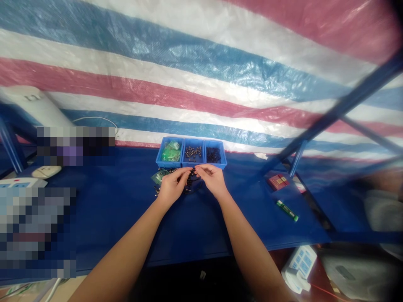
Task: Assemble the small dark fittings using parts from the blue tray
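Observation:
My left hand (171, 185) and my right hand (213, 179) meet over the blue table, fingertips pinched close together. Between them is a small black part (193, 170), too small to name exactly. Under and beside the fingers lie loose black pieces (189, 183), partly hidden by my hands. A flat green piece (158, 177) and a few small metal bits lie left of my left hand. Just beyond stand three joined blue bins: the left bin (159, 162) holds green items in clear plastic, the middle bin (193, 164) small metal fittings, the right bin (224, 161) small black parts.
A red box (278, 181) and a green tube (287, 210) lie at the right, near a blue metal frame (340, 107). Striped sheeting (201, 96) hangs behind the table (119, 218). A white power strip (301, 264) sits lower right. Blurred blocks cover things at left.

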